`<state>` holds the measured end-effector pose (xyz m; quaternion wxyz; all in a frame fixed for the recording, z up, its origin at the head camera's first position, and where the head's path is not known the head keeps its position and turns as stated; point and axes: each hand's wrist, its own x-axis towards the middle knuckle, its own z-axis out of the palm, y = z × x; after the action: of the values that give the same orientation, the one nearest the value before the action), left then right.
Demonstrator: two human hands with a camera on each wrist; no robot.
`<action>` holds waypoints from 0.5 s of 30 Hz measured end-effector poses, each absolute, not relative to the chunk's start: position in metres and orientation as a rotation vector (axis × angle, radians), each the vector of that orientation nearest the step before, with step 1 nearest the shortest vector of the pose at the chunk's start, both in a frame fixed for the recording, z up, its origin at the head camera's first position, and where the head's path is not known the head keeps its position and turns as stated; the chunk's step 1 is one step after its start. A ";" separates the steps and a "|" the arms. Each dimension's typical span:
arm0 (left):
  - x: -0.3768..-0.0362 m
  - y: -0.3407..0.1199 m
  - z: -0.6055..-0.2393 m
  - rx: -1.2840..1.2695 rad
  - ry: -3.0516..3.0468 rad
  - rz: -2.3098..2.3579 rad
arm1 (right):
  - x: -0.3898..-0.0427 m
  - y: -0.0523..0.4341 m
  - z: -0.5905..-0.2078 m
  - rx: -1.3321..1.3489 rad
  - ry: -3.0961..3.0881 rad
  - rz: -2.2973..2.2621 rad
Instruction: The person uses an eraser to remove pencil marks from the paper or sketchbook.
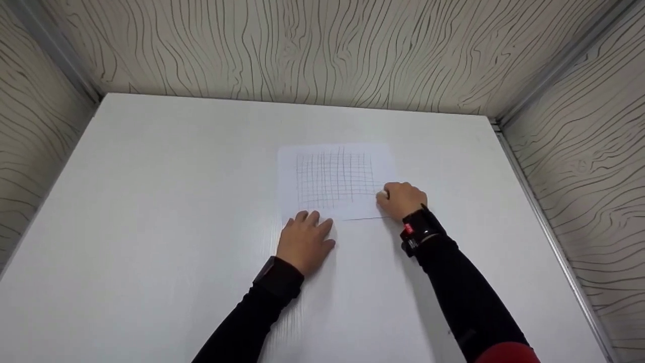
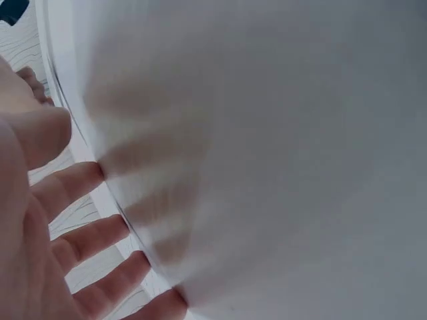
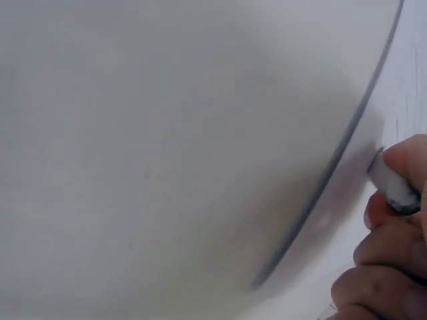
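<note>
Near the middle of the head view, a sheet of paper (image 1: 335, 181) with a faint pencilled grid lies flat on the white table (image 1: 151, 201). Just below the sheet's lower left corner, the left hand (image 1: 305, 241) rests palm down on the table, its fingers (image 2: 80, 179) straight and spread, their tips at the paper's near edge; it holds nothing. At the lower right of the grid, the right hand (image 1: 401, 200) is curled, knuckles up, its fingertips pressed to the paper. The right wrist view, at its right edge, shows those fingers (image 3: 393, 267) pinching a small whitish eraser (image 3: 390, 185) against the sheet, beside a dark pencilled line (image 3: 320, 193) that runs diagonally up the frame. Both forearms wear black sleeves, and a black band with a red mark (image 1: 417, 233) sits on the right wrist. Wood-grain walls (image 1: 322, 50) enclose the table along the top and sides of the head view.
</note>
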<state>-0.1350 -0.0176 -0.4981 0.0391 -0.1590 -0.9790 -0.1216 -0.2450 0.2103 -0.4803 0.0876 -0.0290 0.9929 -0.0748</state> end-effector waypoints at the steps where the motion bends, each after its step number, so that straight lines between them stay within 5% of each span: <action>1: -0.135 -0.017 -0.499 -0.484 -3.008 -0.373 | -0.245 0.212 -0.481 -0.093 2.961 -0.217; 15: -0.140 -0.018 -0.499 -0.464 -2.968 -0.324 | -0.230 0.154 -0.492 -0.314 2.968 -0.287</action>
<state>-0.1396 -0.0183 -0.4990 0.0600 -0.1532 -0.9805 -0.1070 -0.2297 0.1544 -0.4923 0.0716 -0.1043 0.9874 -0.0954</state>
